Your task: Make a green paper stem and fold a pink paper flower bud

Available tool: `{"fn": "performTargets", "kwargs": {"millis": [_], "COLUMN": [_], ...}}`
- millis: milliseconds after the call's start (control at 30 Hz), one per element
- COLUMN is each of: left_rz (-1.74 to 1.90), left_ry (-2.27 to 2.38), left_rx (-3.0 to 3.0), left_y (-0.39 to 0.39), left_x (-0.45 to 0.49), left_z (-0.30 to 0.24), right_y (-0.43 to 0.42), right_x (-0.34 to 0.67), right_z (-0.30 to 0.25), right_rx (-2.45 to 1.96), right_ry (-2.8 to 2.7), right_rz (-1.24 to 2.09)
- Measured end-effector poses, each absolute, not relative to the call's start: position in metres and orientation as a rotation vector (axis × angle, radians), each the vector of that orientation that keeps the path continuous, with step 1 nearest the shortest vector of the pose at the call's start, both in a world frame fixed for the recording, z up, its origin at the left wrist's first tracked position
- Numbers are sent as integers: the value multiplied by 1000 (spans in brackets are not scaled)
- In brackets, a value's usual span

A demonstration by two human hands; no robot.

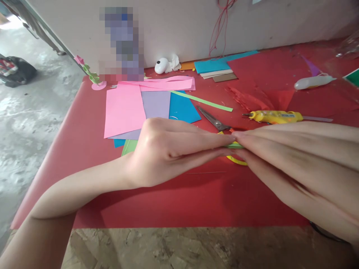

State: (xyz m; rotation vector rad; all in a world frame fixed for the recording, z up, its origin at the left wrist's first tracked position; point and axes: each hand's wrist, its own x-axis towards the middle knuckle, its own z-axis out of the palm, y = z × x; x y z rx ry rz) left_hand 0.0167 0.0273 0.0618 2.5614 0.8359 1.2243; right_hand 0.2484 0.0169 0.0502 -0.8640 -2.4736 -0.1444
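Note:
Above the red table, the fingertips of my left hand [165, 151] and my right hand [297, 160] meet in a pinch. Between them shows a small green paper strip [234, 145], mostly covered by the fingers. Just behind and below the fingertips lies a pair of scissors [215, 122], blades pointing up and left, with part of a yellow handle showing. A yellow glue gun [276, 116] rests beyond my right hand. Beyond my left hand, a long light green paper strip [203, 101] stretches across the table.
Pink paper [125, 110], purple paper [156, 104] and blue paper [183, 108] overlap at the left. A paper flower [95, 79] stands near the left edge. Along the back are a white object with a black spot [161, 66], blue folded sheets [213, 66] and a whitish glue bottle [312, 82].

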Motion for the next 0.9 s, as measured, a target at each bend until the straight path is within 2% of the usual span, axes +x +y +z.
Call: {"fn": "performTargets", "kwargs": {"millis": [233, 433, 700, 900], "left_rz": [1225, 1150, 1133, 1121], "left_ry": [794, 794, 729, 689], "left_rx": [2674, 2677, 2459, 2504], "left_y": [28, 29, 29, 29], "left_x": [14, 13, 14, 13], "left_z": [57, 54, 56, 56], "right_y": [16, 23, 23, 21], "right_x": [234, 231, 233, 230], "right_z": [50, 47, 55, 55], "right_rx": [-801, -700, -751, -724], "right_ry": [-2345, -2387, -2307, -2286], "right_rz": [-100, -208, 23, 44]}}
